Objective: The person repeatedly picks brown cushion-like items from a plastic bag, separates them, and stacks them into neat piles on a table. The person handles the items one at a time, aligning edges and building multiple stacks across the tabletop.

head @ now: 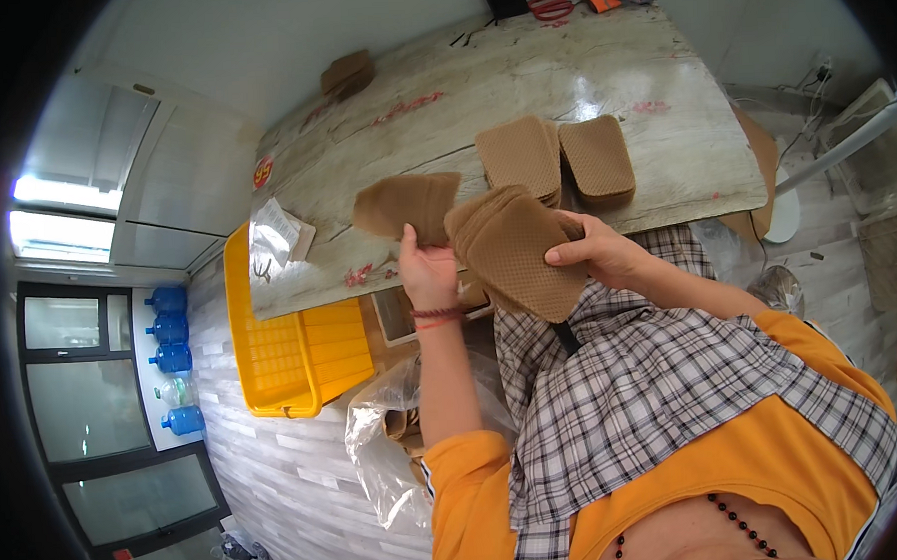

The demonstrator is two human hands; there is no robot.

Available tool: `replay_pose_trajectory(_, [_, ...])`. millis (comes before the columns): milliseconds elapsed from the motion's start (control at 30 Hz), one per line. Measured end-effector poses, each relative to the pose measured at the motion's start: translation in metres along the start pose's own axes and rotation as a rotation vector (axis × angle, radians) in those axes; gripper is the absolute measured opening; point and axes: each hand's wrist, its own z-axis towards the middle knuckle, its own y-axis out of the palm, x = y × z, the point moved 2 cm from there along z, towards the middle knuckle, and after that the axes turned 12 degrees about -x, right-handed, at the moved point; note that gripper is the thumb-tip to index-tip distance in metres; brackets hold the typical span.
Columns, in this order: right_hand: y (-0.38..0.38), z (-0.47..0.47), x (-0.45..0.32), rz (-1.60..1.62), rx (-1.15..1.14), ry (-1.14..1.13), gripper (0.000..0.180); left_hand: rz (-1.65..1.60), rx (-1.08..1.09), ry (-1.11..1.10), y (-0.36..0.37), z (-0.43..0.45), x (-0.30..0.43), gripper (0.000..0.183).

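My left hand (pixel 429 269) grips a fanned bunch of brown textured sheets (pixel 408 207) by its lower edge, thumb on the near face. In my right hand (pixel 597 251) is a larger fanned bunch of brown sheets with a grid texture (pixel 522 254), its thumb lying over the right corner. The two bunches are side by side, close together, above the table's front edge. Just behind them on the table lie two stacks of similar sheets, a left stack (pixel 520 157) and a right stack (pixel 597 157), nearly touching each other.
The wood-patterned table (pixel 427 138) holds another brown stack (pixel 347 74), a white packet (pixel 277 231), red-handled scissors (pixel 551 7) and an orange-grey glove (pixel 620 0). A yellow plastic basket (pixel 309 361) stands below its left end. Beside my legs is a clear plastic bag (pixel 381 463) with brown pieces inside.
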Motion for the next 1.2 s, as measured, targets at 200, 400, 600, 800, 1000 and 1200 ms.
replay_pose_trajectory(200, [-0.006,-0.016,-0.003,-0.022,0.057,-0.086,0.081,0.774,0.312,0.095,-0.031,0.005,0.017,0.034])
replay_pose_trajectory(400, [0.003,-0.034,-0.010,-0.305,0.073,-0.178,0.063,0.671,-0.130,0.176,0.087,-0.110,-0.033,0.059])
replay_pose_trajectory(600, [0.005,-0.027,0.013,-0.465,0.108,-0.359,0.044,0.285,-0.137,-0.086,0.093,-0.138,-0.084,0.061])
replay_pose_trajectory(800, [0.004,-0.036,0.014,-0.444,0.223,-0.480,0.040,0.153,-0.160,-0.134,0.085,-0.134,-0.097,0.057])
replay_pose_trajectory(1000, [-0.001,-0.053,0.004,-0.259,0.238,-0.473,0.041,0.382,-0.245,-0.123,0.106,-0.125,-0.099,0.055])
replay_pose_trajectory(1200, [-0.038,-0.079,-0.022,-0.408,0.159,-0.601,0.082,0.667,-0.367,-0.035,0.154,-0.097,-0.109,0.073])
